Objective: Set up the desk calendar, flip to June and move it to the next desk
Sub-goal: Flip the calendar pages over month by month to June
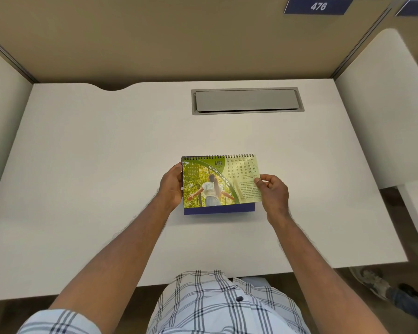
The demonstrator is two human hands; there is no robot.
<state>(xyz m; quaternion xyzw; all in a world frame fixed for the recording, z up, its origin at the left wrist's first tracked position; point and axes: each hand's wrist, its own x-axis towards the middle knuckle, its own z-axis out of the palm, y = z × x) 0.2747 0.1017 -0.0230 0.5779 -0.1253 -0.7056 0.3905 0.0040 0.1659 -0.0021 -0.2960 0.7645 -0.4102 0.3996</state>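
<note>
Nearest the camera is a plaid shirt, with both bare forearms reaching out over the white desk. The desk calendar stands about mid-desk, a bit right of centre, propped on its blue base with the spiral binding along the top. The left hand is clamped on the left edge, steadying the whole thing, while the right hand pinches the right edge of the front page between thumb and fingers. That page reads MAR, so by my count there are three more flips before June. Tip for this bit: keep the left hand holding the stand firm so it doesn't fold flat, lift only the single sheet, and carry it up and over the spiral in an arc instead of yanking sideways, or the punched holes may tear. Further back there's a grey cable hatch set into the desk, then the beige partition with a blue tag reading 476. The next desk sits off to the right.
</note>
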